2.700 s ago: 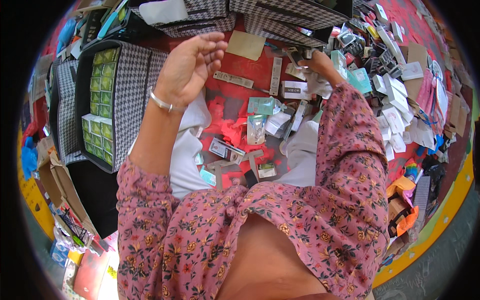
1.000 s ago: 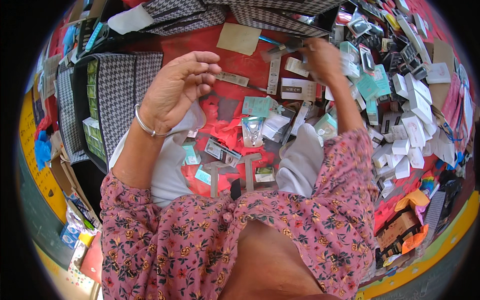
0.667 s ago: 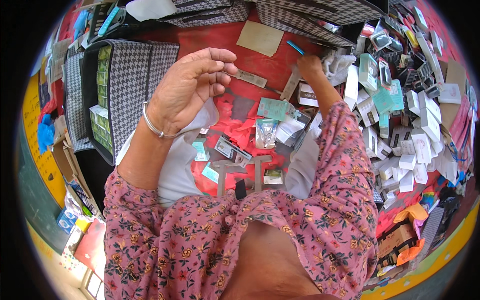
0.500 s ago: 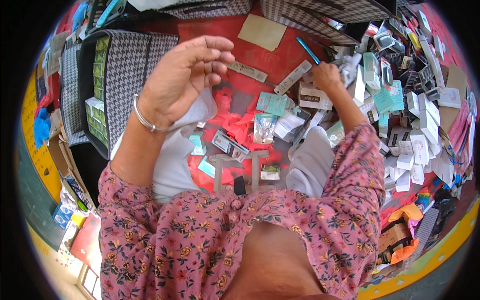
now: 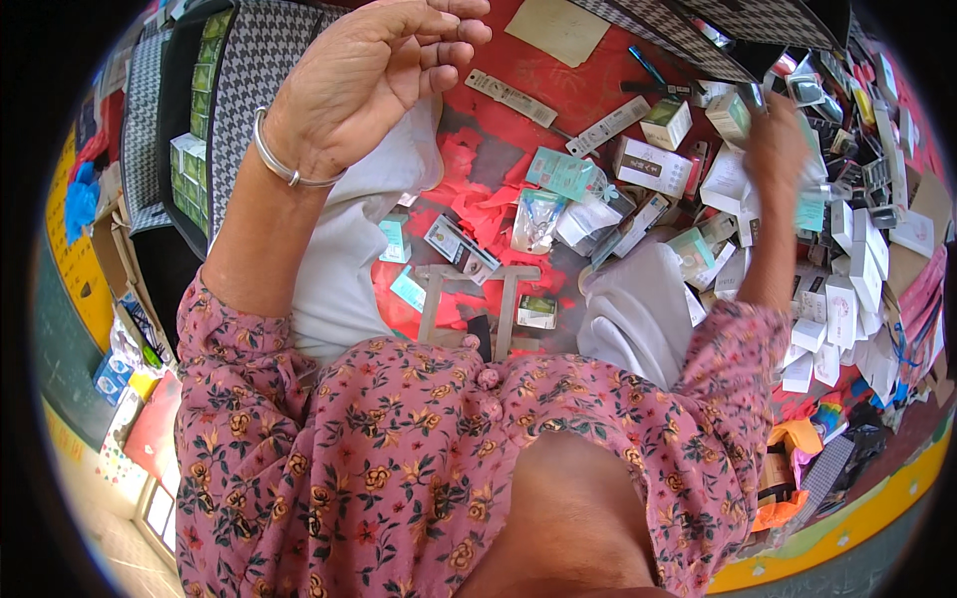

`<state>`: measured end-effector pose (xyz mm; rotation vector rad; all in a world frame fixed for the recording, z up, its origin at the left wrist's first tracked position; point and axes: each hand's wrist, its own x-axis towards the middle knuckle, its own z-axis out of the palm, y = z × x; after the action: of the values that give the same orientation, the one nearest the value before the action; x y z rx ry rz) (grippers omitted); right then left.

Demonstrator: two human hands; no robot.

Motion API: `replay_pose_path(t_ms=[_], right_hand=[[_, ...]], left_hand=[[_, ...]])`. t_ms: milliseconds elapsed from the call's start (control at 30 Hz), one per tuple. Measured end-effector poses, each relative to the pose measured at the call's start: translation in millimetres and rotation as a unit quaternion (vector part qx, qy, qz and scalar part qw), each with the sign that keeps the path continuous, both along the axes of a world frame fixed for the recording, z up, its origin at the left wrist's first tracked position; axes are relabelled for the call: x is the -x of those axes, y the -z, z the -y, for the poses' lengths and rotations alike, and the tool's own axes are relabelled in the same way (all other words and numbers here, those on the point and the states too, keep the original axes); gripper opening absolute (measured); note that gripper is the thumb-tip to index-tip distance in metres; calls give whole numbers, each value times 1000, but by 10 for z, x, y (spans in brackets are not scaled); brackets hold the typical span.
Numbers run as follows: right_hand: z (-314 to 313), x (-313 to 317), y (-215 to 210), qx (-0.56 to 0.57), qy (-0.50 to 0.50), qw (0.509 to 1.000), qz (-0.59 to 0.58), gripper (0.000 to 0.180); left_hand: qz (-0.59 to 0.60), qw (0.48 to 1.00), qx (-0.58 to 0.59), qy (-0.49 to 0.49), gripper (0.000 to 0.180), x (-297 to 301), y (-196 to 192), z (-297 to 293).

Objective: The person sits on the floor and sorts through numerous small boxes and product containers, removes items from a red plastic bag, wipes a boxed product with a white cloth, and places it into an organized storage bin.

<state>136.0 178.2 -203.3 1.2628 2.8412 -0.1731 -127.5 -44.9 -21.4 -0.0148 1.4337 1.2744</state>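
Note:
My left hand (image 5: 374, 85) is raised at the upper left, fingers loosely bent and apart, with nothing in it. It hangs above my white-clad knee, beside a houndstooth case (image 5: 261, 75). My right hand (image 5: 778, 149) is over the heap of small boxes at the right and is smeared by motion, so whether it holds anything is unclear. Right beside its fingers is a green-and-white box (image 5: 729, 118). Left of that lie a similar green-and-white box (image 5: 666, 124), a white box with dark print (image 5: 652, 166) and a blue pen-like stick (image 5: 646, 65).
Green boxes (image 5: 189, 159) are stacked in the case at the left. Between my legs lie a teal card (image 5: 561, 173), a clear packet (image 5: 537, 220) and red scraps (image 5: 459, 159). A large pile of white boxes (image 5: 842, 309) spreads at the right, and a beige sheet (image 5: 556, 30) lies at the top.
My right hand has swung rightward, away from the blue stick, uncovering boxes there. My left hand remains raised and open. The whole view has shifted slightly.

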Motion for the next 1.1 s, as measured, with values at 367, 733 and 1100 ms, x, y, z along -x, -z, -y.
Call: replay_pose_path(t_ms=[367,733,1100], right_hand=[[1775,1396,1542,157,-229,959,54,17],[1083,920,1250,281,-15,956,88,22],[-565,-1694,204,219,288,930,-67,29]], left_hand=[[15,997,-24,76,20,-18,74,-13],[15,996,-31,85,18,-19,63,-42],[-3,995,-19,103,20,-140,90,-154]])
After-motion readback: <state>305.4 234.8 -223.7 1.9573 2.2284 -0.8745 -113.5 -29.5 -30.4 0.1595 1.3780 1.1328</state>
